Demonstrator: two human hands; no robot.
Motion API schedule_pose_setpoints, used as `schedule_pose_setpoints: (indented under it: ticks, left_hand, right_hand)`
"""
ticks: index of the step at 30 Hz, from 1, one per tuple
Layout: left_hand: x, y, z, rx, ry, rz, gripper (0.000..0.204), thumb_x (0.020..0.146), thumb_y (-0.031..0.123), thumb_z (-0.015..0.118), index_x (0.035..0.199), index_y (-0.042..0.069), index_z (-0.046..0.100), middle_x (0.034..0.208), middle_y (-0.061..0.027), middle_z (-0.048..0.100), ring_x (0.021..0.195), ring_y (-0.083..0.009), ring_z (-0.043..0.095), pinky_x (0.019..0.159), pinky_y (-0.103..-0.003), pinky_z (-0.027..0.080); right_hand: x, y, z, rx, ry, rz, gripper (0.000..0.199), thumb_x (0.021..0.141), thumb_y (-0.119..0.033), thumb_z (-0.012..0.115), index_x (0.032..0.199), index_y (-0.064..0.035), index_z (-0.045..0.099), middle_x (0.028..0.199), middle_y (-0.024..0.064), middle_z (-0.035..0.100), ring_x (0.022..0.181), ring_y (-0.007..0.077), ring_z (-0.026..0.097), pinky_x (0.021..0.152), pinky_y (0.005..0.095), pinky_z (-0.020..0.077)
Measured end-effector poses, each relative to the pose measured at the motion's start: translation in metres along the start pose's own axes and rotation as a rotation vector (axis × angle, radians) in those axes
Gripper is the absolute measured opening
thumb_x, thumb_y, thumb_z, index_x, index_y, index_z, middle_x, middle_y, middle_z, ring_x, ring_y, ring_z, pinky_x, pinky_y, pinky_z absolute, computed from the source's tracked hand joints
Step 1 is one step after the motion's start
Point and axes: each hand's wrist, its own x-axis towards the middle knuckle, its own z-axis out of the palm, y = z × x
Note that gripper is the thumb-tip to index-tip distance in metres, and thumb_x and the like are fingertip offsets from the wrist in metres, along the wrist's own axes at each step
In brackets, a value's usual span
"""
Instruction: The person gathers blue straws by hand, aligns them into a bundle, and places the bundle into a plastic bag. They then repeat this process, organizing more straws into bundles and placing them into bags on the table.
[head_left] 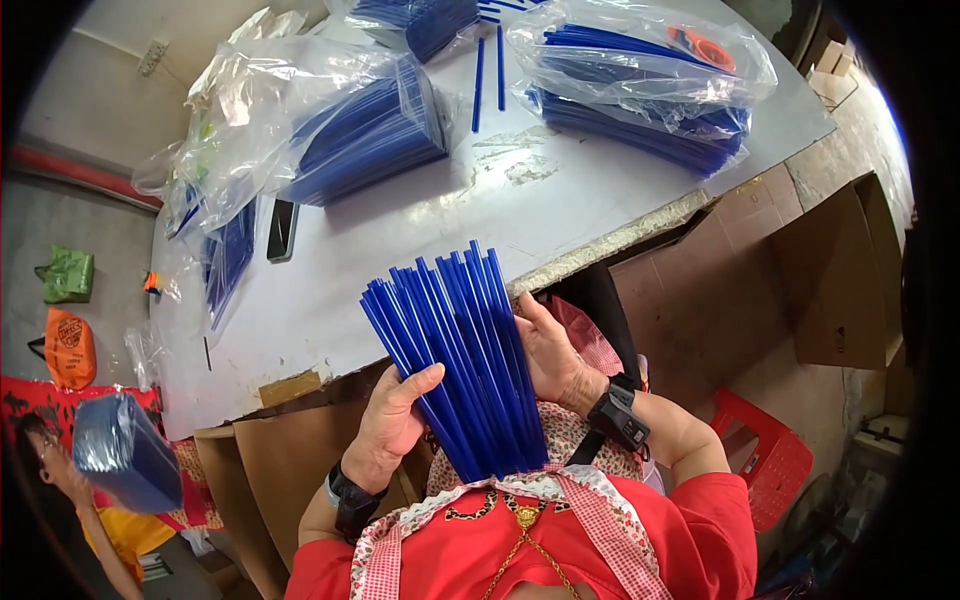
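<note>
A fanned bundle of blue plastic tubes rests upright between my two hands, close to my chest and just in front of the table edge. My left hand wraps the left side of the bundle, thumb lying across the front of the tubes. Along the right side, my right hand grips the bundle with its thumb up near the tubes' top ends. The fingers behind the tubes are hidden. Two single blue tubes lie on the white table ahead of me.
Clear bags of blue tubes lie across the table, one at the right with an orange tape roll on it. A phone lies at left. Cardboard boxes and a red stool stand right. A co-worker holds a wrapped bundle.
</note>
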Motion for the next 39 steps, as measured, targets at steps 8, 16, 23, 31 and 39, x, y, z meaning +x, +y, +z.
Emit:
schedule_pose_setpoints:
  ticks: [8, 16, 23, 31, 39]
  left_hand:
    - [-0.001, -0.002, 0.003, 0.005, 0.012, -0.001, 0.034, 0.084, 0.006, 0.066, 0.117, 0.004, 0.058, 0.111, -0.0065, 0.063, 0.1, -0.0175, 0.061, 0.09, -0.034, 0.048]
    - [0.001, -0.005, 0.006, -0.009, 0.025, 0.002, 0.034, 0.085, 0.006, 0.064, 0.118, 0.004, 0.057, 0.11, -0.0065, 0.063, 0.1, -0.0175, 0.061, 0.089, -0.034, 0.049]
    - [0.001, -0.006, 0.006, -0.006, 0.029, 0.014, 0.034, 0.086, 0.006, 0.064, 0.119, 0.005, 0.056, 0.111, -0.0065, 0.063, 0.1, -0.0176, 0.061, 0.088, -0.034, 0.05]
    - [0.0, -0.006, 0.006, 0.005, 0.024, 0.026, 0.036, 0.086, 0.004, 0.062, 0.121, 0.004, 0.055, 0.113, -0.0067, 0.062, 0.101, -0.0186, 0.061, 0.089, -0.035, 0.049]
    - [-0.001, -0.001, 0.007, -0.065, 0.019, -0.003, 0.035, 0.086, 0.002, 0.061, 0.12, 0.005, 0.056, 0.113, -0.0068, 0.063, 0.102, -0.0184, 0.061, 0.091, -0.035, 0.048]
  right_hand:
    - [-0.002, -0.002, -0.011, 0.009, 0.001, -0.005, 0.071, 0.091, -0.062, 0.037, 0.132, -0.0052, 0.048, 0.126, 0.0122, 0.056, 0.114, 0.0234, 0.055, 0.099, 0.0403, 0.0433]
    - [-0.006, -0.005, -0.014, -0.005, 0.021, -0.027, 0.069, 0.091, -0.061, 0.039, 0.132, -0.006, 0.048, 0.127, 0.0114, 0.056, 0.114, 0.0227, 0.055, 0.098, 0.0395, 0.0441]
    - [-0.011, -0.01, -0.009, -0.021, 0.03, -0.041, 0.067, 0.091, -0.059, 0.041, 0.132, -0.0072, 0.048, 0.125, 0.0104, 0.057, 0.114, 0.022, 0.055, 0.098, 0.0391, 0.0444]
    - [-0.01, -0.009, -0.011, -0.033, -0.002, -0.051, 0.067, 0.091, -0.058, 0.041, 0.136, -0.0079, 0.044, 0.131, 0.0122, 0.052, 0.118, 0.0234, 0.052, 0.1, 0.0402, 0.042]
    - [-0.008, -0.008, -0.012, -0.007, -0.057, -0.056, 0.066, 0.092, -0.056, 0.041, 0.137, -0.0078, 0.042, 0.134, 0.0136, 0.049, 0.122, 0.0247, 0.049, 0.103, 0.0412, 0.0397]
